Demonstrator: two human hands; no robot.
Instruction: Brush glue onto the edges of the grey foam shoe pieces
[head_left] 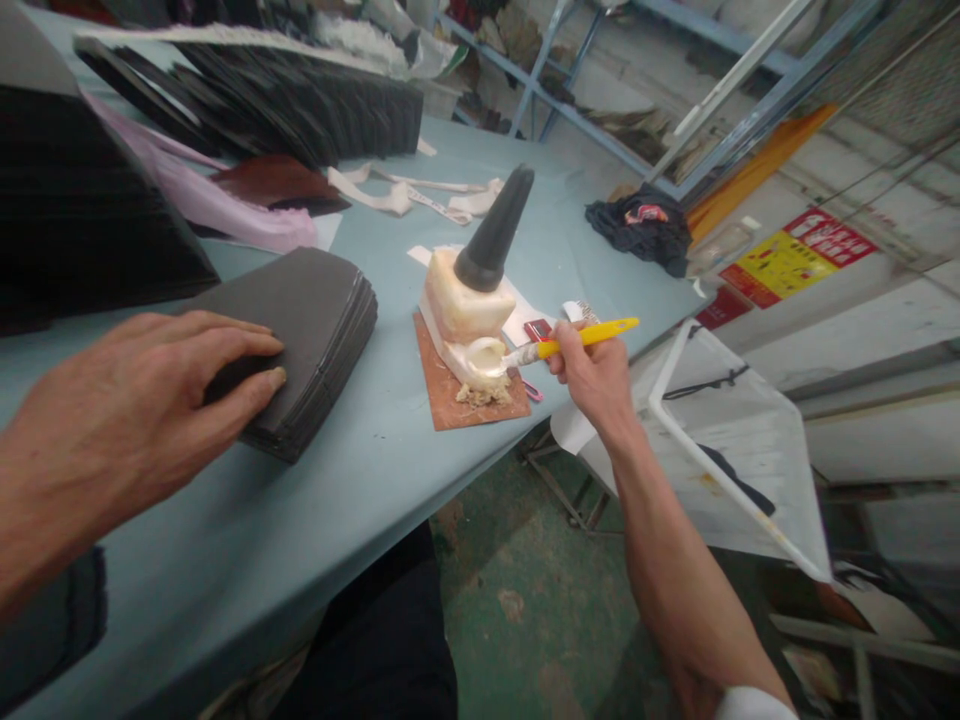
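My right hand point(592, 375) grips a brush with a yellow handle point(611, 328). The brush's whitish tip is at the round opening of a cream-coloured glue pot point(469, 305). A black cone-shaped piece point(499, 225) stands on top of the pot, leaning slightly right. The pot rests on a brown board point(442, 400), with crusty dried bits in front of its opening. On the left, my left hand point(180, 385) lies on a stack of dark grey sheets point(307, 330), its thumb and fingers stretched over the top and slightly apart.
More dark sheets point(300, 100) stand in a fanned row at the back left, near pink cloth point(217, 195). White strips point(405, 195) lie behind the pot. A dark cloth bundle point(641, 225) is at the table's far right. Beyond the edge stands a white plastic bin point(735, 430).
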